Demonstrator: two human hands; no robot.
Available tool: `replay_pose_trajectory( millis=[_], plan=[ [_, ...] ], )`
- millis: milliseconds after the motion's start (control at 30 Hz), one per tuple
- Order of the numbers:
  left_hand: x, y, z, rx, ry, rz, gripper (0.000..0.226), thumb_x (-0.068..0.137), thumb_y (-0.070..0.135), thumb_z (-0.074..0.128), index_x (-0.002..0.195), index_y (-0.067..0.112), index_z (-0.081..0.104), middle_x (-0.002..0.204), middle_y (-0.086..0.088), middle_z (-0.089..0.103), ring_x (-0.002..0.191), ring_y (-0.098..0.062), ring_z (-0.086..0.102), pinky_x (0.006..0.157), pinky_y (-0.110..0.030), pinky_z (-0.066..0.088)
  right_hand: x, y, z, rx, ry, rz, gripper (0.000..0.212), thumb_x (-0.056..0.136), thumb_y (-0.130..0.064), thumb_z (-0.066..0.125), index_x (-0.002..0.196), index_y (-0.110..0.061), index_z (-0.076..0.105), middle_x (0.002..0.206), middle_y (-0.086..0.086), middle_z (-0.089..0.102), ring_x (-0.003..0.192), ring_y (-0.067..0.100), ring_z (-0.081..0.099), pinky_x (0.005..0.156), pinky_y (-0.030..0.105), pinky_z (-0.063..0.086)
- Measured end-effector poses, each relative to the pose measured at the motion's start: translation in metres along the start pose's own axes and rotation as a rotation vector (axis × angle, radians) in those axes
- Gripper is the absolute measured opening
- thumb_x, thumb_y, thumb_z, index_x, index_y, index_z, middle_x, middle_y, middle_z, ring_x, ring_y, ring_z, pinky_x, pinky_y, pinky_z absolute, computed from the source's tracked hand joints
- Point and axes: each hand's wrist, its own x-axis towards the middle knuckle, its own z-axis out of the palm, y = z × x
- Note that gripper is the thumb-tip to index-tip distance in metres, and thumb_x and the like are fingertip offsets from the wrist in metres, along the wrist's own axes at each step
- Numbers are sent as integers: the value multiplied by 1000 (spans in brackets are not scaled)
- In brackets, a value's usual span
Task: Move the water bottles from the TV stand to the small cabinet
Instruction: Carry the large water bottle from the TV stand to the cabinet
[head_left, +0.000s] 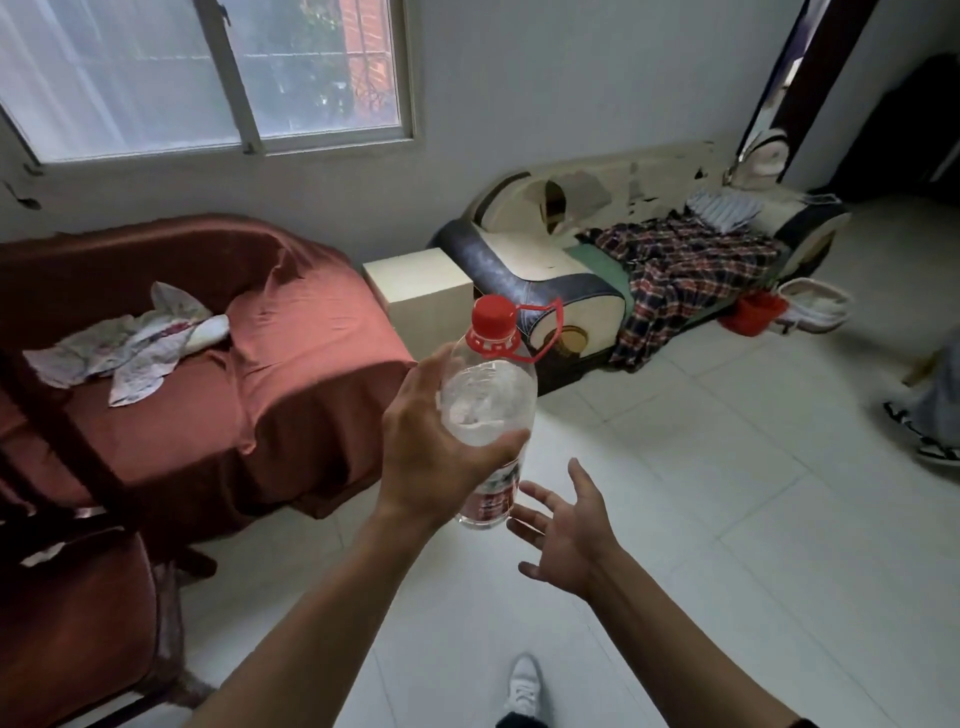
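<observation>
clear plastic water bottle (488, 410) is being carried upright at centre, left hand (441, 457) wrapping its middle; right hand (566, 525), fingers spread, is hovering just beside its base, holding nothing. advice: support the base, keep it upright towards the far pale small cabinet (423, 293).

Open tiled floor (675, 493) ahead; draped sofa (208, 364) left, small cabinet (421, 291) beyond, worn couch (597, 270) right.
</observation>
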Motion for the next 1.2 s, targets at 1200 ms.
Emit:
replay_pose_trajectory(
  millis=[1200],
  plan=[
    [521, -227, 191, -84, -41, -20, 92, 57, 43, 94, 136, 16, 55, 123, 4, 68, 111, -10, 66, 86, -33, 61, 378, -441, 107, 95, 21, 8, 76, 81, -79, 34, 126, -24, 60, 127, 9, 66, 116, 27, 59, 113, 62, 13]
  ],
)
